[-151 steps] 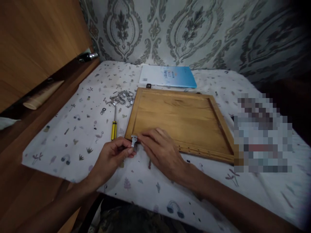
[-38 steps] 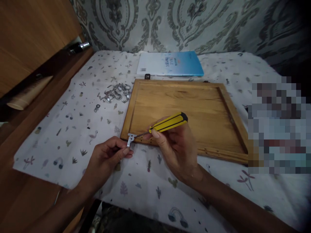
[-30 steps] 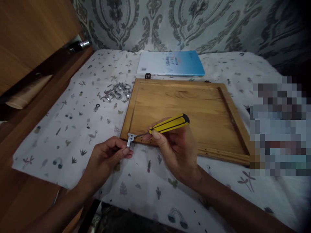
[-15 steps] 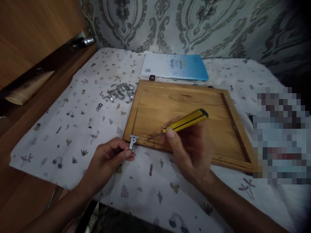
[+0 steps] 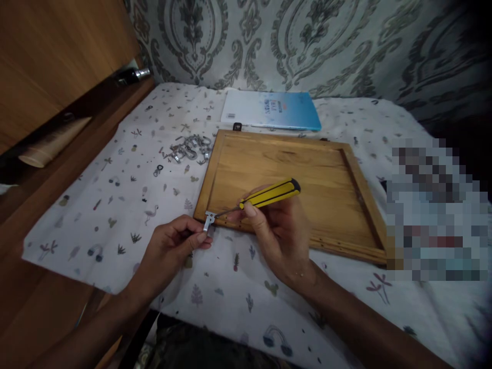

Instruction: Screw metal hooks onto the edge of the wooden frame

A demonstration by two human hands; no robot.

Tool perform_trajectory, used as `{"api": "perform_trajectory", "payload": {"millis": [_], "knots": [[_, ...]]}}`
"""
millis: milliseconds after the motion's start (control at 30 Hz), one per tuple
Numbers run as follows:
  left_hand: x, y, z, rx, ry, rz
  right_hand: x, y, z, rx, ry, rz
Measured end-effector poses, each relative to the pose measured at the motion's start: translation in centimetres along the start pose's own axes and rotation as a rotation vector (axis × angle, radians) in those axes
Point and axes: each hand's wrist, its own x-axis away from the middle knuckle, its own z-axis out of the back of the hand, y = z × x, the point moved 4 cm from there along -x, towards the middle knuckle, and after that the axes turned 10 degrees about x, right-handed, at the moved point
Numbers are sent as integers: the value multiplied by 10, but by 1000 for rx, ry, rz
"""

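Note:
A wooden framed panel (image 5: pixel 292 169) lies flat on a patterned white cloth (image 5: pixel 126 205). My left hand (image 5: pixel 171 251) pinches a small silver metal bracket (image 5: pixel 208 220) against the panel's near left corner. My right hand (image 5: pixel 279 233) grips a yellow-and-black screwdriver (image 5: pixel 269 193). Its thin shaft slants down to the left and its tip meets the bracket.
A heap of several silver metal fittings (image 5: pixel 188 150) and a small black ring (image 5: pixel 159 168) lie on the cloth left of the panel. A blue-and-white booklet (image 5: pixel 269 109) rests behind it. A wooden ledge (image 5: pixel 69 148) runs along the left. A blurred-out patch sits at the right.
Five seconds ago the screwdriver lay on the cloth; now my right hand holds it. Half a second ago its tip had drawn back to the right; it has returned to the bracket.

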Motion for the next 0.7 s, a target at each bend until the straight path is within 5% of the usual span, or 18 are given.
{"api": "perform_trajectory", "payload": {"millis": [700], "knots": [[-1,0,2,-50,39,7,4,11,-4,-17,-11,-11]]}}
